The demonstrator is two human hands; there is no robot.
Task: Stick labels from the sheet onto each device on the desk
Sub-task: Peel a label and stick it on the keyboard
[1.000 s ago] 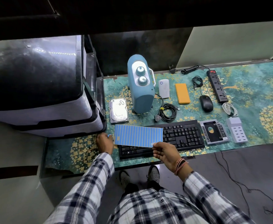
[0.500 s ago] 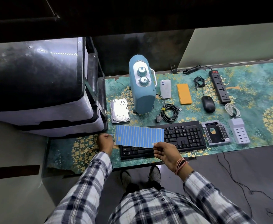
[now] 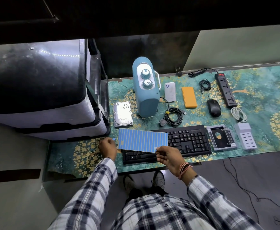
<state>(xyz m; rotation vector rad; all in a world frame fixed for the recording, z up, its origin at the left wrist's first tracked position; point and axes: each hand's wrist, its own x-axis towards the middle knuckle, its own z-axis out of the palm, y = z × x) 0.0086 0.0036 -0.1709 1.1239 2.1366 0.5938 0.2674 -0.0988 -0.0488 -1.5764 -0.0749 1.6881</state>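
Blue label sheet (image 3: 142,140) pinched by right hand (image 3: 168,156); left hand (image 3: 107,146) fingers hold peeled label (image 3: 114,139).

A single wide-angle view looks from the person's head, steeply down and forward. It is centred on the keyboard (image 3: 167,143) lying on the counter (image 3: 260,100). The person's checked sleeves and shoes fill the frame below the keyboard, close to the lens. Above the keyboard the counter runs back to a dark wall. Straight edges bow toward the frame's borders.
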